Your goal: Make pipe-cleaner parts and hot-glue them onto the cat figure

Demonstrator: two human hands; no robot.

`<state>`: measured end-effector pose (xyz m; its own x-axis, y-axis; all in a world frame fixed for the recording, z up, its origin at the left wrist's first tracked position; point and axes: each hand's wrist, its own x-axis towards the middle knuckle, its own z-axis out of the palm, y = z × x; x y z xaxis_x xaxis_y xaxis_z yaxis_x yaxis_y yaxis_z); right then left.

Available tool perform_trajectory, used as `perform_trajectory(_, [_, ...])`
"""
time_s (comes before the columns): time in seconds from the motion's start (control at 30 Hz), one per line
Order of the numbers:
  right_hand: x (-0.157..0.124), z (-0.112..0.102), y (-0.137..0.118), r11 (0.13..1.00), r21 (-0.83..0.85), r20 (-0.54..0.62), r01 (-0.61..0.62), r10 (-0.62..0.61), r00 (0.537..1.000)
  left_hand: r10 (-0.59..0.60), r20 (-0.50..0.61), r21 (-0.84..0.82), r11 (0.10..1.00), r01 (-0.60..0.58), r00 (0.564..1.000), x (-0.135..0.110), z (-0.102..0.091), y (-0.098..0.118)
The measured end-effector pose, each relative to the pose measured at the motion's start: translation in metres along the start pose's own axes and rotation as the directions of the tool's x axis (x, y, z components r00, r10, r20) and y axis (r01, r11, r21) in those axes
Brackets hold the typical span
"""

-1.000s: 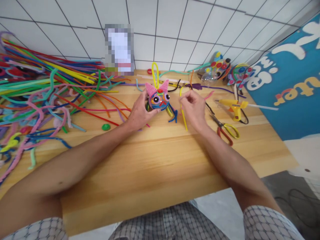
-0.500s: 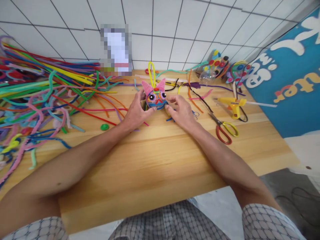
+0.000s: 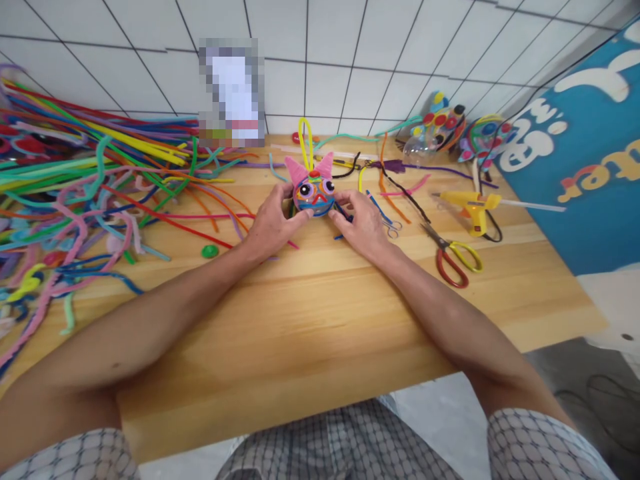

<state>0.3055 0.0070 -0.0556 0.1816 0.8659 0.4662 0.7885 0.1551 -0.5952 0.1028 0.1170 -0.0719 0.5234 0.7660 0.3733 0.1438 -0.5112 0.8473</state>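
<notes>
Right hand (image 3: 362, 219) has joined left hand (image 3: 274, 220) on one two-eyed, two-eared ball (image 3: 314, 194).

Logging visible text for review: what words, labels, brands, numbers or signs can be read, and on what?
No word reads with certainty.
Blue board: white and orange lettering, cut off, not legible.
Pixelated screen: blurred, unreadable.
Glue gun: any marking too small.
Decorated ball: none visible.

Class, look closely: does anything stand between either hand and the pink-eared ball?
Nothing visible does: the left hand is at the pink-eared ball's left side, the right hand at its right. The scissors lie off rightward.
</notes>
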Motion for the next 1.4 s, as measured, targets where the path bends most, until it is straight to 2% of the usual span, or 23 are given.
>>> perform_trajectory(0.4, [0.000, 0.001, 0.000, 1.000, 0.017, -0.009, -0.012, 0.013, 1.000, 0.045, -0.014, 0.025, 0.999, -0.044, 0.999, 0.000, 0.001, -0.007])
perform_trajectory(0.8, [0.000, 0.002, 0.002, 1.000, 0.023, -0.012, -0.007, 0.007, 1.000, 0.067, -0.001, -0.023, 0.998, -0.067, 0.998, 0.001, 0.002, -0.002])
perform_trajectory(0.93, [0.001, 0.002, 0.005, 1.000, 0.007, -0.050, 0.009, -0.008, 0.999, 0.081, 0.023, -0.073, 0.994, -0.079, 0.996, 0.001, 0.003, -0.002])
perform_trajectory(1.17, [0.001, -0.001, 0.007, 1.000, 0.007, -0.128, 0.005, -0.004, 0.992, 0.087, 0.009, -0.033, 0.996, -0.086, 0.996, 0.002, 0.002, -0.003])
perform_trajectory(1.4, [0.000, -0.002, 0.003, 0.999, 0.035, -0.158, -0.019, 0.024, 0.987, 0.069, -0.016, -0.122, 0.990, -0.071, 0.997, 0.003, 0.004, -0.010])
